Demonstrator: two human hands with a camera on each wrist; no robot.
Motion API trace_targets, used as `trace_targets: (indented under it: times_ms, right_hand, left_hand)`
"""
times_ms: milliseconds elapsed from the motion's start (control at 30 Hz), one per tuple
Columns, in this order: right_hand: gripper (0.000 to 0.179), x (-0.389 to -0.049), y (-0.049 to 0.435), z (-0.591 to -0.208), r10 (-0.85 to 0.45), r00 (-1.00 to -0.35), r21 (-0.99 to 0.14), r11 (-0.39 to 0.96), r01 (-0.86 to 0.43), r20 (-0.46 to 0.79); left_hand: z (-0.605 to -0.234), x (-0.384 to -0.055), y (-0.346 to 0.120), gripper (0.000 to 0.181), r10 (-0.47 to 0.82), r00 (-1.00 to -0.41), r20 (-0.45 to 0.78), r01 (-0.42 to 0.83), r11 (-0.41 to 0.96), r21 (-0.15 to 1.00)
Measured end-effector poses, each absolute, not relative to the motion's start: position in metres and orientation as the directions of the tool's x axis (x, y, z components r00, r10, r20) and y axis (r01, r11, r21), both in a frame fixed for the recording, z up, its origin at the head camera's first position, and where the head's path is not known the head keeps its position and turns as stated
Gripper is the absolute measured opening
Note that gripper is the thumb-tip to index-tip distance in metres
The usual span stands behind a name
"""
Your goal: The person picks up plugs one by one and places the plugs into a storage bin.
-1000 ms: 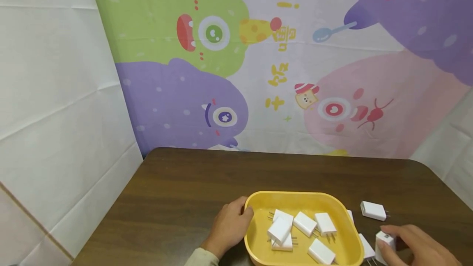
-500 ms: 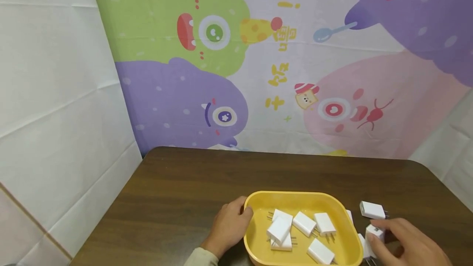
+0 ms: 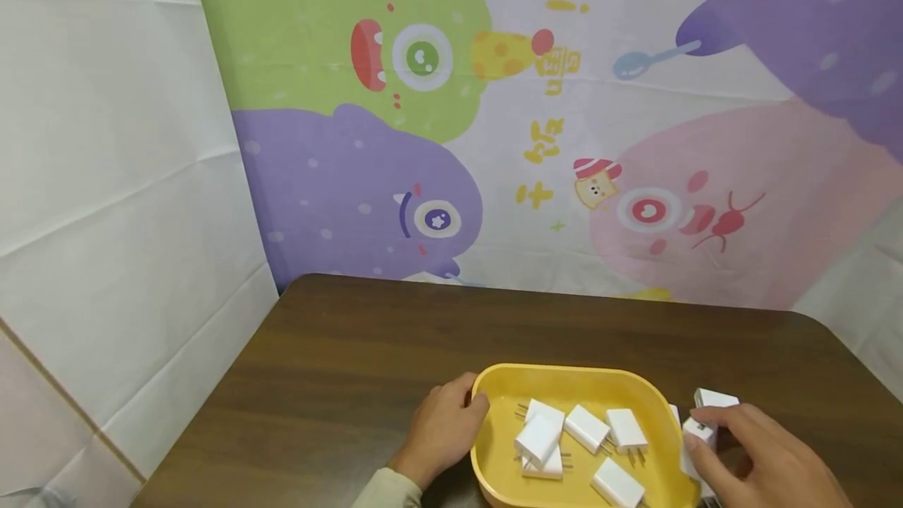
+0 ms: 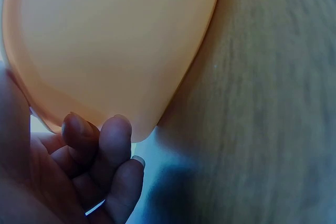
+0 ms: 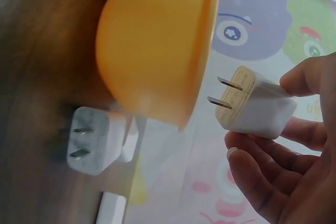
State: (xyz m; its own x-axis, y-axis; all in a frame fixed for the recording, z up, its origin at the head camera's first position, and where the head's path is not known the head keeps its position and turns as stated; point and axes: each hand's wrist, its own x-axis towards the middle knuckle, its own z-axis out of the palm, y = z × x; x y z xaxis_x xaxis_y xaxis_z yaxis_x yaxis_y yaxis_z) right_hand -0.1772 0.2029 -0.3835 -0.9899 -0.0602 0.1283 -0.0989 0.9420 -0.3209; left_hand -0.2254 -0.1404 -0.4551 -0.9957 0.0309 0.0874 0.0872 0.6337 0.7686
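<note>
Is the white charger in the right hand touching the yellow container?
Apart. The right wrist view shows a strip of cloth between the prongs of the white charger and the yellow container.

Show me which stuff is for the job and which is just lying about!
Seems to be for the job:
white plug, pinched by the right hand
yellow tub, held by the left hand
plugs inside the tub
loose plugs beside the tub

Just there:
brown table underneath
cartoon cloth behind
white sheet on the left
</note>
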Motion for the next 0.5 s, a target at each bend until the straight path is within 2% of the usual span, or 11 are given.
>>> trace_targets:
  times_ms: [133,267,333,500]
  right_hand:
    - [0.043,-0.180,0.195,-0.379,-0.091,-0.975,-0.323,0.934,-0.155,0.205]
    - [0.029,-0.181,0.189,-0.380,-0.144,-0.925,-0.323,0.909,-0.264,0.352]
    - [0.025,-0.181,0.186,-0.382,-0.162,-0.908,-0.324,0.898,-0.298,0.385]
    - [0.029,-0.183,0.185,-0.386,-0.151,-0.961,-0.336,0.915,-0.225,0.232]
  left_hand:
    - [-0.454,-0.225,-0.141,0.015,0.030,-0.996,0.083,0.083,0.636,0.767]
    - [-0.452,-0.225,-0.141,0.015,0.031,-0.997,0.073,0.076,0.634,0.769]
    - [-0.452,-0.225,-0.141,0.015,0.033,-0.997,0.067,0.073,0.632,0.771]
    - [-0.452,-0.225,-0.141,0.016,0.041,-0.998,0.055,0.068,0.630,0.774]
